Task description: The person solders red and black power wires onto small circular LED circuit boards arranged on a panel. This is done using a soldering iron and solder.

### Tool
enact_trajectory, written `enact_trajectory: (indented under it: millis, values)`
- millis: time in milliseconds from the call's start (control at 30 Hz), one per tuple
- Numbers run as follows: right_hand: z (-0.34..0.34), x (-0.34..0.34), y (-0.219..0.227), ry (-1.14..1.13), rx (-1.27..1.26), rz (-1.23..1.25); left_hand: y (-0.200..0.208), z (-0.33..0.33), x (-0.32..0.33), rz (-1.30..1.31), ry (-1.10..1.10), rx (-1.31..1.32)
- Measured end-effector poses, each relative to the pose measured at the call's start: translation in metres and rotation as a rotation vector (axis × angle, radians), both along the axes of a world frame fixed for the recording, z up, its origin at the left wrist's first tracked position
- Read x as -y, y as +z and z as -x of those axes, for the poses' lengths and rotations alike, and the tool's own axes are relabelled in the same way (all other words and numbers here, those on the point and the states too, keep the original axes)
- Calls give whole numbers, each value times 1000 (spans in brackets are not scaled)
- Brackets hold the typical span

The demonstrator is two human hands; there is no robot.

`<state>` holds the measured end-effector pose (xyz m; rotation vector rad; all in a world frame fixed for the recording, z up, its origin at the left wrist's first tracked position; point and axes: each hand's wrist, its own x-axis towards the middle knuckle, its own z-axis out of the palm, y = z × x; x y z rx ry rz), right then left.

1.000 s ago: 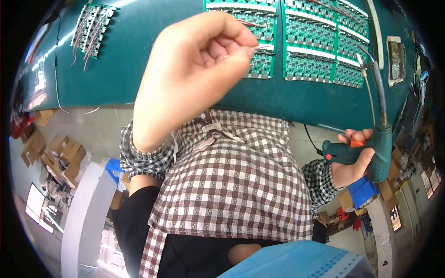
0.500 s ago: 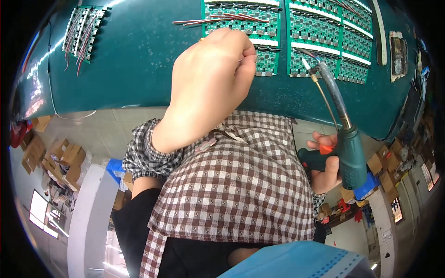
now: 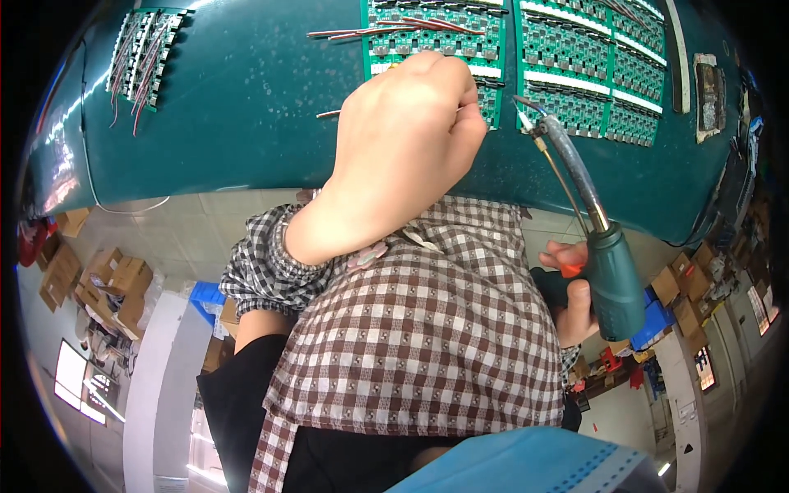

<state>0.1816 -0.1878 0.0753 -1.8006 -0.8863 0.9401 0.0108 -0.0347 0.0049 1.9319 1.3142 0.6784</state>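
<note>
My left hand is closed over the lower part of the middle circuit-board panel, its fingertips pinched and mostly hidden. A thin red-and-white wire sticks out left from beneath it, in line with the pinch. Low on the right, my right hand grips a green soldering gun with an orange trigger. The gun's bent metal barrel points up and left, a thin brass feed tube alongside. Its tip stands just in front of the right-hand board panel; whether they touch, I cannot tell.
Several loose wires lie across the middle panel. A smaller wired board panel rests at the far left of the green tabletop. A long strip and a worn block lie at the right. Cardboard boxes stand beyond the table.
My left hand has shifted right, and the wire end now shows at its left. The soldering gun has moved slightly left, its tip nearer to my left hand.
</note>
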Motion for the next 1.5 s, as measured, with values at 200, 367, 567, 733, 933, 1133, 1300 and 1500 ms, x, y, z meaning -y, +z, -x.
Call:
enact_trajectory:
  millis: [200,367,567,733,933,1133,1300,1500]
  values:
    - [1,-2,4,21,8,54,2,-4,4,-52,33,-36]
    - [1,0,4,34,-13,48,-5,-3,2,-89,2,-41]
    - [4,-3,8,22,-38,71,0,-1,-2,6,-24,1]
    - [-1,2,6,46,-57,85,-1,-2,-2,-31,-34,-22]
    - [0,2,8,66,-56,130,-1,-2,-2,-28,-30,-15]
    - [0,4,8,105,-41,124,-1,-3,-2,-27,-29,-8]
    - [-4,4,10,153,-76,160,-1,-3,-2,-38,-29,-27]
    - [-5,2,14,180,-75,248,-1,-4,-2,-38,-38,-44]
